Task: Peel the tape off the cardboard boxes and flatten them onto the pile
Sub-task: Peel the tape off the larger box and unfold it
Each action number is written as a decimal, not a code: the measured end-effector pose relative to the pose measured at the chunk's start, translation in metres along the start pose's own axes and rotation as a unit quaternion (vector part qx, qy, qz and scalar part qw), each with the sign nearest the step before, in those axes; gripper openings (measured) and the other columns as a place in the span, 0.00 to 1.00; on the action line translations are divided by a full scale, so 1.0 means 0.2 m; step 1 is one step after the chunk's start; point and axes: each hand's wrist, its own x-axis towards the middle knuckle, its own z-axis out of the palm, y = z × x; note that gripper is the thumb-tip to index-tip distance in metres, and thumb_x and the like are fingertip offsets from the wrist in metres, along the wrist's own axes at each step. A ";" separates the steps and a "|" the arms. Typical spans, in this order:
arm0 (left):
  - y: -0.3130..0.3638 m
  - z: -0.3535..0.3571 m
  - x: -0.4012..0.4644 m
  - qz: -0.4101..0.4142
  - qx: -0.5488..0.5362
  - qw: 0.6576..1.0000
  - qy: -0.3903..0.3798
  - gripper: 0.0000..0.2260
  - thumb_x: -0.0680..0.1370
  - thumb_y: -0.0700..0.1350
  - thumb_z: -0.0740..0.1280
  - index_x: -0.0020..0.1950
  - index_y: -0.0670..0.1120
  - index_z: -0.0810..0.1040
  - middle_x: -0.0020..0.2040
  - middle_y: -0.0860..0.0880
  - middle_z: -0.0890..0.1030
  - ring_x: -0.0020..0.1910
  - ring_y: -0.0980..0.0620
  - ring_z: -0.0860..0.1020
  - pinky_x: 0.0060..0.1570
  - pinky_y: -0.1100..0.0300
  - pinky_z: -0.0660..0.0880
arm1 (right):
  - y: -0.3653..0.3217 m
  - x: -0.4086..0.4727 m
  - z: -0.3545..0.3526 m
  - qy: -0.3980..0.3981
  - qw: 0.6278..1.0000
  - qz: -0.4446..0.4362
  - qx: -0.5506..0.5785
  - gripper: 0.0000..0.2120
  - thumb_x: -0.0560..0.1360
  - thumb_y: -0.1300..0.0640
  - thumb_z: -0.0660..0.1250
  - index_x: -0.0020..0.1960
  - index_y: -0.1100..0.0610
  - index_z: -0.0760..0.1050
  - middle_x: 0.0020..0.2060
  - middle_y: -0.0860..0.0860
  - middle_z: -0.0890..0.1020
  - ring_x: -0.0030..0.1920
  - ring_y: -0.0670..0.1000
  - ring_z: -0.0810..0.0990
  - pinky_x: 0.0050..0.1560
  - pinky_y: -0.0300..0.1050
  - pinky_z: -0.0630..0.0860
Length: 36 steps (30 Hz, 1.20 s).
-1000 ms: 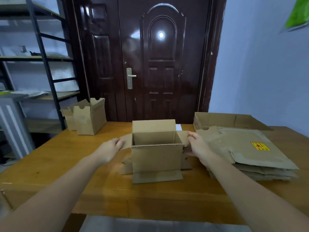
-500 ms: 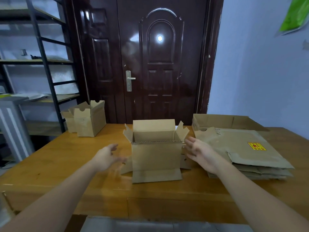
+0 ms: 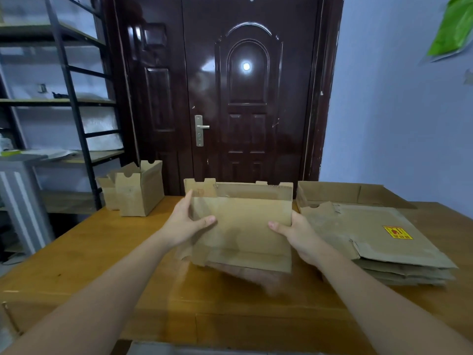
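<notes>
A brown cardboard box (image 3: 242, 224), pressed nearly flat, hangs tilted just above the wooden table (image 3: 102, 252) in front of me. My left hand (image 3: 183, 222) grips its left edge, thumb across the front face. My right hand (image 3: 298, 233) grips its right edge the same way. The box's flaps stick up along the top. To the right lies the pile of flattened boxes (image 3: 378, 242), the top one carrying a yellow and red sticker. No tape is visible on the held box.
Two upright open boxes (image 3: 135, 190) stand at the table's back left. A shallow open cardboard tray (image 3: 340, 193) sits behind the pile. A dark door (image 3: 245, 98) is straight ahead and a metal shelf rack (image 3: 64, 103) stands at the left.
The box stood open on the table with my hands beside it. Now both hands grip its sides, it is squeezed nearly flat and lifted off the table.
</notes>
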 end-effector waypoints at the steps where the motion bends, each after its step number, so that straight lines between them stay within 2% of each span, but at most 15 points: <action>1: 0.01 -0.04 0.01 -0.013 0.004 1.000 -0.001 0.55 0.68 0.65 0.77 0.84 0.57 0.46 0.82 0.51 0.55 0.80 0.46 0.58 0.77 0.43 0.60 | -0.03 0.01 -0.02 -0.018 0.999 0.010 0.026 0.19 0.77 0.58 0.73 0.67 0.53 0.76 0.57 0.49 0.85 0.60 0.53 0.82 0.60 0.54 0.80; 4: 0.01 -0.11 0.00 -0.028 -0.066 0.996 -0.056 0.50 0.68 0.59 0.80 0.82 0.64 0.53 0.73 0.56 0.68 0.70 0.52 0.72 0.71 0.50 0.71 | -0.08 0.03 -0.07 -0.019 0.997 0.046 0.054 0.29 0.76 0.57 0.75 0.73 0.55 0.68 0.61 0.52 0.82 0.57 0.54 0.82 0.54 0.52 0.81; 6: 0.01 -0.13 -0.03 -0.032 -0.094 0.990 -0.098 0.45 0.67 0.55 0.82 0.78 0.68 0.61 0.71 0.56 0.72 0.66 0.53 0.76 0.67 0.51 0.75 | -0.08 0.04 -0.08 0.014 0.999 0.041 0.006 0.41 0.76 0.55 0.75 0.79 0.47 0.53 0.65 0.52 0.77 0.56 0.52 0.80 0.54 0.53 0.81; 7: 0.00 -0.13 -0.04 -0.037 -0.097 0.988 -0.118 0.45 0.66 0.53 0.83 0.77 0.68 0.63 0.71 0.55 0.72 0.66 0.53 0.76 0.67 0.51 0.75 | -0.07 0.05 -0.07 0.015 0.999 0.032 -0.027 0.45 0.76 0.54 0.75 0.80 0.41 0.48 0.68 0.53 0.75 0.59 0.53 0.79 0.59 0.56 0.80; 9: -0.03 -0.13 -0.05 -0.049 -0.058 0.986 -0.148 0.50 0.63 0.53 0.86 0.77 0.68 0.62 0.73 0.54 0.68 0.68 0.50 0.72 0.71 0.49 0.71 | -0.04 0.05 -0.07 -0.021 0.994 0.023 -0.102 0.46 0.76 0.52 0.75 0.80 0.35 0.46 0.75 0.53 0.69 0.68 0.55 0.74 0.69 0.60 0.74; 12: -0.09 -0.14 -0.07 -0.085 0.013 0.979 -0.186 0.56 0.57 0.61 0.87 0.77 0.72 0.57 0.76 0.55 0.57 0.74 0.45 0.63 0.77 0.42 0.61 | -0.05 0.02 -0.07 -0.126 0.973 0.052 -0.185 0.54 0.72 0.50 0.78 0.82 0.40 0.42 0.79 0.50 0.59 0.73 0.53 0.65 0.73 0.54 0.68; 14: -0.11 -0.13 -0.09 -0.121 0.041 0.969 -0.214 0.58 0.57 0.61 0.86 0.79 0.69 0.54 0.77 0.56 0.56 0.75 0.44 0.61 0.76 0.42 0.63 | -0.05 0.01 -0.07 -0.190 0.942 0.101 -0.259 0.62 0.67 0.50 0.82 0.82 0.40 0.38 0.79 0.51 0.54 0.75 0.57 0.61 0.72 0.56 0.67; 17: -0.11 -0.08 -0.12 -0.172 0.104 0.949 -0.245 0.57 0.60 0.59 0.85 0.80 0.66 0.52 0.74 0.53 0.62 0.70 0.44 0.66 0.63 0.43 0.76 | -0.03 0.01 -0.03 -0.221 0.905 0.162 -0.326 0.68 0.63 0.48 0.84 0.81 0.39 0.34 0.79 0.51 0.54 0.76 0.59 0.60 0.70 0.61 0.70; 19: -0.12 -0.05 -0.12 -0.189 0.144 0.939 -0.247 0.58 0.60 0.60 0.85 0.81 0.66 0.52 0.74 0.52 0.63 0.69 0.43 0.68 0.59 0.43 0.80 | 0.00 0.02 0.00 -0.226 0.886 0.187 -0.358 0.71 0.60 0.47 0.86 0.81 0.40 0.33 0.80 0.51 0.54 0.76 0.59 0.60 0.68 0.59 0.72; 23: -0.14 0.02 -0.11 -0.196 0.215 0.919 -0.265 0.60 0.60 0.62 0.84 0.82 0.65 0.49 0.78 0.50 0.59 0.71 0.41 0.65 0.44 0.51 0.83 | 0.08 0.02 0.04 -0.239 0.856 0.235 -0.394 0.71 0.61 0.49 0.85 0.81 0.41 0.32 0.80 0.53 0.56 0.74 0.60 0.65 0.65 0.57 0.76; 25: -0.16 0.06 -0.11 -0.207 0.227 0.908 -0.286 0.60 0.62 0.62 0.83 0.82 0.63 0.47 0.79 0.50 0.58 0.70 0.41 0.68 0.36 0.57 0.80 | 0.11 0.02 0.05 -0.246 0.843 0.242 -0.412 0.69 0.63 0.49 0.85 0.81 0.42 0.33 0.80 0.54 0.56 0.73 0.60 0.66 0.64 0.55 0.77; 27: -0.20 0.09 -0.11 -0.214 0.234 0.899 -0.301 0.59 0.63 0.63 0.82 0.83 0.62 0.46 0.79 0.49 0.59 0.65 0.43 0.73 0.34 0.59 0.79 | 0.13 0.03 0.05 -0.249 0.837 0.242 -0.424 0.68 0.63 0.49 0.84 0.82 0.43 0.34 0.80 0.53 0.56 0.74 0.60 0.65 0.63 0.54 0.78; 31: -0.25 0.11 -0.09 -0.214 0.257 0.892 -0.306 0.58 0.64 0.64 0.81 0.83 0.62 0.46 0.80 0.49 0.58 0.61 0.44 0.74 0.38 0.60 0.80 | 0.14 0.06 0.06 -0.256 0.825 0.241 -0.442 0.66 0.65 0.49 0.84 0.82 0.44 0.35 0.80 0.53 0.54 0.74 0.60 0.64 0.61 0.52 0.78; 35: -0.27 0.13 -0.06 -0.205 0.285 0.887 -0.301 0.66 0.54 0.71 0.81 0.83 0.63 0.46 0.81 0.50 0.58 0.70 0.43 0.69 0.57 0.54 0.79 | 0.16 0.10 0.07 -0.259 0.814 0.236 -0.463 0.67 0.64 0.48 0.84 0.82 0.44 0.34 0.80 0.53 0.55 0.74 0.60 0.66 0.62 0.53 0.78; 36: -0.27 0.13 -0.05 -0.206 0.282 0.887 -0.301 0.68 0.52 0.71 0.81 0.83 0.63 0.46 0.81 0.50 0.58 0.70 0.43 0.69 0.58 0.53 0.79 | 0.16 0.10 0.07 -0.257 0.815 0.235 -0.463 0.67 0.64 0.48 0.84 0.82 0.44 0.35 0.80 0.53 0.55 0.74 0.60 0.66 0.62 0.53 0.78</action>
